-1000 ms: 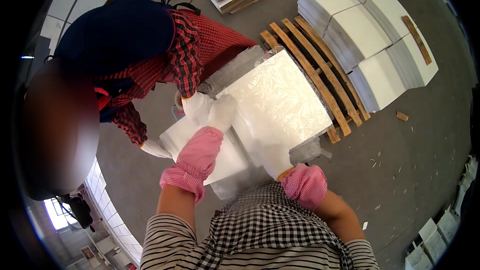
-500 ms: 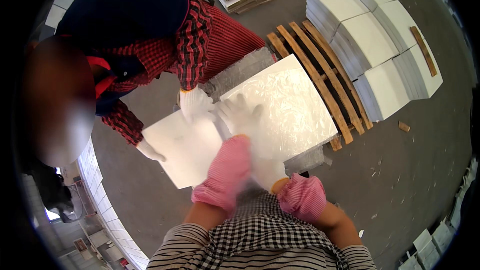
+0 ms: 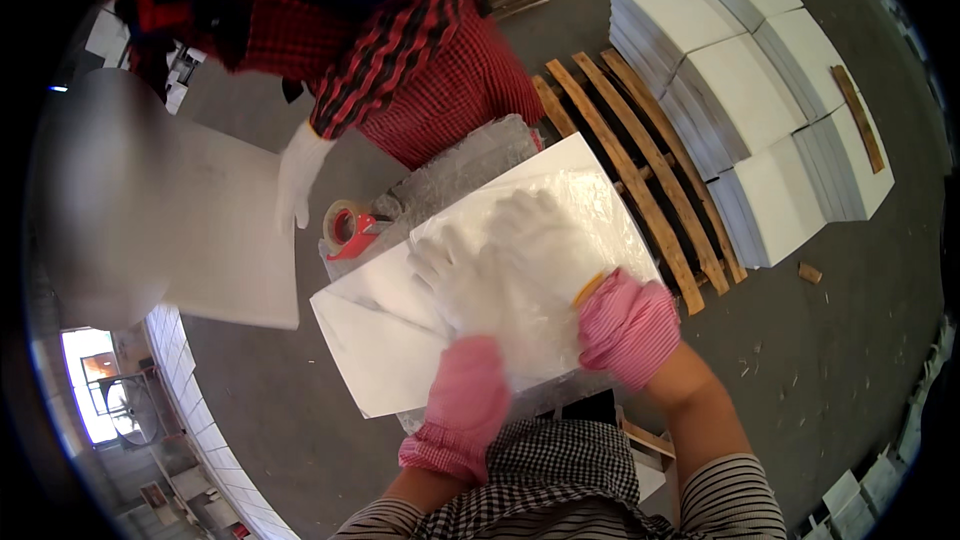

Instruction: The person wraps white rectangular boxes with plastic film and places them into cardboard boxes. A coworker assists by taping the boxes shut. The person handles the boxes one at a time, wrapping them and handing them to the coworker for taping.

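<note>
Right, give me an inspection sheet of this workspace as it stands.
Surface: small stand, mostly hidden under bubble wrap and a white panel.
Job's things: white panel lies flat under thin plastic film.
Clutter: red tape roll at the panel's far left edge.
Hands: left hand and right hand, white gloves with pink cuffs, fingers spread flat on the film.
Cables: nothing seen.
Surroundings: co-worker's gloved hand holds another white sheet; wooden pallet; white panel stacks; grey floor.
</note>
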### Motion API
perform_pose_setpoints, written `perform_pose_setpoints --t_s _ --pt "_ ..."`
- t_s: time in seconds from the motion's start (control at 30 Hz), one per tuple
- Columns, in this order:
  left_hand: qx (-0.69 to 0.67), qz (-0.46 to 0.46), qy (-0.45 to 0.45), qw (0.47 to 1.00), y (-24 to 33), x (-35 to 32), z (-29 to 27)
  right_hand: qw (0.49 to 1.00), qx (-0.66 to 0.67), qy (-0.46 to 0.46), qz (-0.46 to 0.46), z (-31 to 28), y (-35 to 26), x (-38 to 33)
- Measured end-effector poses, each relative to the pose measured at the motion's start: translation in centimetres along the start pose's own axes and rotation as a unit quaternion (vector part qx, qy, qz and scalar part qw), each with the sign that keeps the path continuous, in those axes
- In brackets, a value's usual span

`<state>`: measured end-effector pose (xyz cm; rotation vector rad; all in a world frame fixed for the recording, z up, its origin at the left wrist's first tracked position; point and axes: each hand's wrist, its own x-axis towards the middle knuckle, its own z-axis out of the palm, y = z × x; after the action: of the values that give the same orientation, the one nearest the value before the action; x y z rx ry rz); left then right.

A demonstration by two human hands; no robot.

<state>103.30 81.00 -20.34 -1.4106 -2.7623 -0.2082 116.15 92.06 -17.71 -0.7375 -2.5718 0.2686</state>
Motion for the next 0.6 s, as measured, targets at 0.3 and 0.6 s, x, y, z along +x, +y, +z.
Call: perform_pose_setpoints --t_s 0.3,0.6 --pt "0.015 -0.005 0.004 1.0 3.4 1.1 -3.0 0.912 -0.192 0.08 0.354 -6.4 12.7 2.5" --pt "0.027 -0.005 0.006 1.0 3.6 1.5 -2.7 0.992 -0.049 0.073 0.09 -4.4 4.7 -0.1"
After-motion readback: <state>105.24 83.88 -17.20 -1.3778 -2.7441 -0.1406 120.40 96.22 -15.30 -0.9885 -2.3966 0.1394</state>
